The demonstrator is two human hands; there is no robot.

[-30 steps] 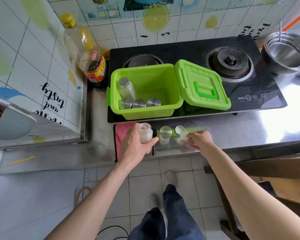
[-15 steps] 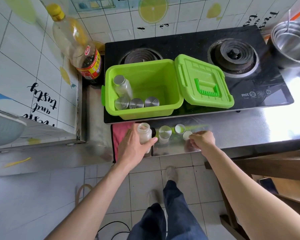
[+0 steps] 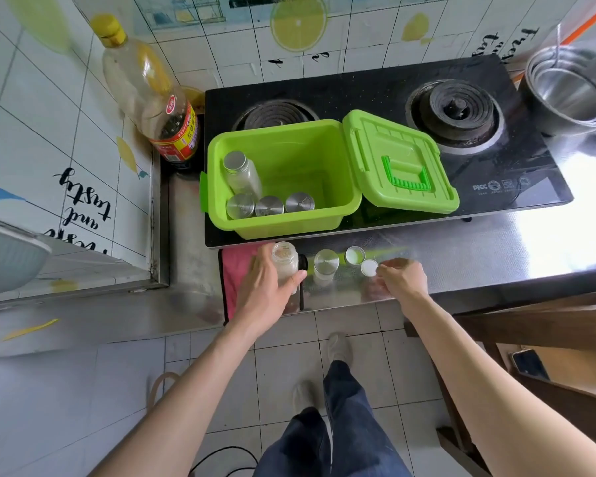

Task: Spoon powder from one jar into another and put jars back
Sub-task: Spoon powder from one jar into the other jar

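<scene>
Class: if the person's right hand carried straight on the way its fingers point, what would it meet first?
Most likely the small white lid lying on the steel counter, just beyond the fingertips of the right hand. Whether they already touch is unclear.

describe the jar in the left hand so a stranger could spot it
Find the green box on the stove; on the steel counter in front stand two small jars. The open jar is the left one, gripped by the left hand; the capped jar beside it wears a metal lid.
</scene>
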